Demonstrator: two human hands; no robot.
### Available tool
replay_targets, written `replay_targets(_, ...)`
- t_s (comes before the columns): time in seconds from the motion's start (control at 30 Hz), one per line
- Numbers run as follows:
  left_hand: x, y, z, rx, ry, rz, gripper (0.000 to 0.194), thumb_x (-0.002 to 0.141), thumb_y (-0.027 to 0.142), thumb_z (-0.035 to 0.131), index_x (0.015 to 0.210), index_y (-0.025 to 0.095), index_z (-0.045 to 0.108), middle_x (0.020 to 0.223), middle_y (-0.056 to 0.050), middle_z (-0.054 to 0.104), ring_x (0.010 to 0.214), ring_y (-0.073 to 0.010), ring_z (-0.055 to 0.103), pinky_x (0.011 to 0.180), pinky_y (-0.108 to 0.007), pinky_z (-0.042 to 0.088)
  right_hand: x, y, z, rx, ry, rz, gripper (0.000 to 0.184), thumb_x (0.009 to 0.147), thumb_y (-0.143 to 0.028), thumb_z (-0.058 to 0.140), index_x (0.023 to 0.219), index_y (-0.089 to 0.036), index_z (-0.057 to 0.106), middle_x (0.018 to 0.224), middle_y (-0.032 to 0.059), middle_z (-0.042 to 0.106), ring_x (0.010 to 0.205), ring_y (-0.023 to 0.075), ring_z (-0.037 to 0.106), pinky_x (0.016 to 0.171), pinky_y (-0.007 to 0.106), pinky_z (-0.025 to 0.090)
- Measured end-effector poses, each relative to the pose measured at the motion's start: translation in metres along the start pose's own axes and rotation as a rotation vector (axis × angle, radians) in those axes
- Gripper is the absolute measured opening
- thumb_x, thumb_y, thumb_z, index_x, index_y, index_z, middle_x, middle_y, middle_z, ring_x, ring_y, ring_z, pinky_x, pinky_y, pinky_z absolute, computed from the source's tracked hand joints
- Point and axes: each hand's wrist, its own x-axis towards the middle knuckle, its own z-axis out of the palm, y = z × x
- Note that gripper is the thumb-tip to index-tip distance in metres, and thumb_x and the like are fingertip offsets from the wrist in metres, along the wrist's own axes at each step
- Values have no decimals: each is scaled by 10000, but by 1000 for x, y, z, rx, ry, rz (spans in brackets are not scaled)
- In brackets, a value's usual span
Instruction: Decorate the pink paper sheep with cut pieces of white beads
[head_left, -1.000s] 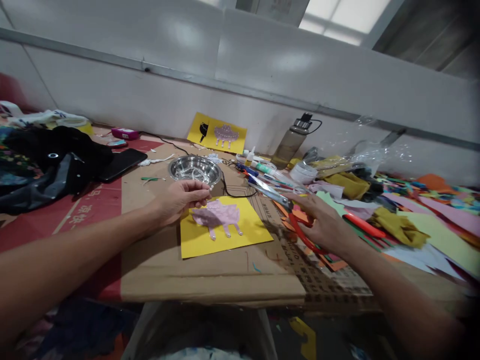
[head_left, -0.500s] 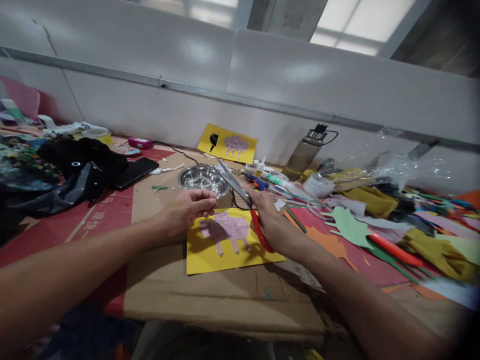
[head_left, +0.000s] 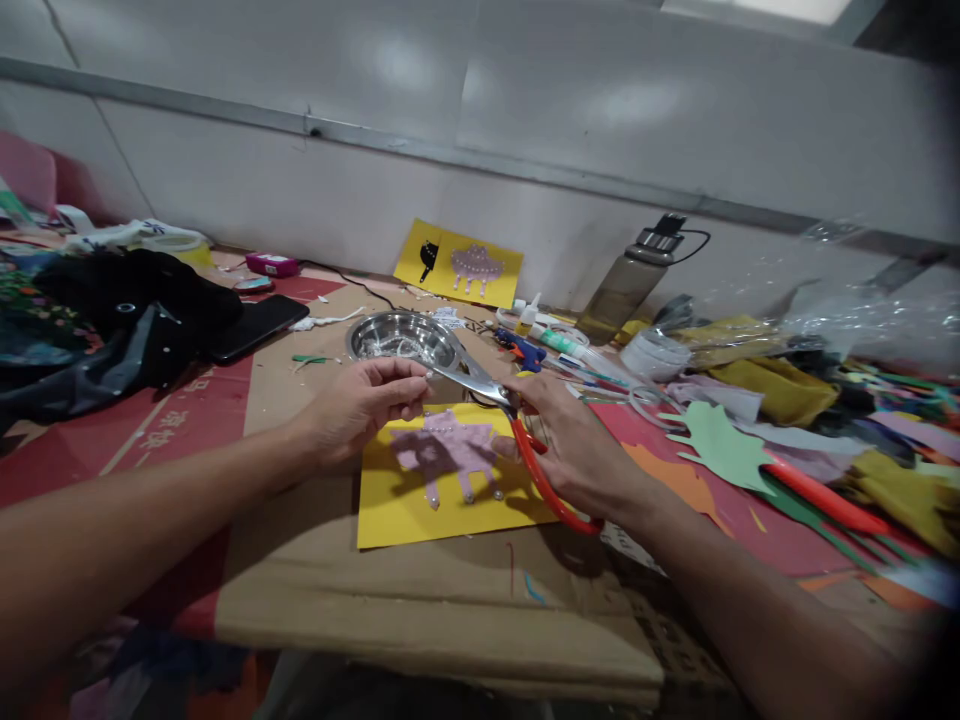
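Observation:
My left hand (head_left: 369, 408) is closed in a pinch on a tiny white bead (head_left: 429, 376) at its fingertips. Red-handled scissors (head_left: 551, 480) are in my right hand (head_left: 574, 440); their blades are parted and point at the bead. Below both hands lies a yellow card (head_left: 397, 515) bearing a lilac cut-out shape (head_left: 448, 450) with a row of small beads and larger ones at the ends of its legs. Just behind my left hand stands a round metal bowl (head_left: 358, 332) with pale bits inside.
At the back, yellow cards (head_left: 469, 262) lean on the wall. To the right are a bottle (head_left: 626, 285), a blue glue gun (head_left: 521, 348), a green paper cut-out (head_left: 716, 445) and fabric scraps (head_left: 787, 388). On the left lie a phone (head_left: 259, 328) and a black bag (head_left: 142, 300).
The scissors have turned: their blades, earlier pointing up and away over the bowl, now reach left to the bead, with the handles spread wider. The camera view has tilted down slightly.

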Motion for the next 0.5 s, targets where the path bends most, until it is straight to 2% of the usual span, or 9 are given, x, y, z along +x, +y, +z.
replay_targets(0.27, 4, 2, 14, -32, 10, -5, 160, 656, 138, 738, 781, 111, 642, 664, -15, 613, 574, -75, 530, 555, -201, 384, -3, -5, -2, -31, -28, -35, 477, 792, -438, 607, 1205, -220, 506, 1037, 97, 537, 917, 246, 527, 816, 413, 463)
replay_targets(0.5, 6, 7, 27, -29, 14, 5, 149, 654, 112, 721, 768, 125, 626, 598, 4, 601, 569, -76, 532, 562, -193, 379, -3, -4, -3, 12, 36, -38, 462, 790, -416, 618, 1203, -240, 512, 1066, 101, 526, 992, 266, 524, 869, 446, 453)
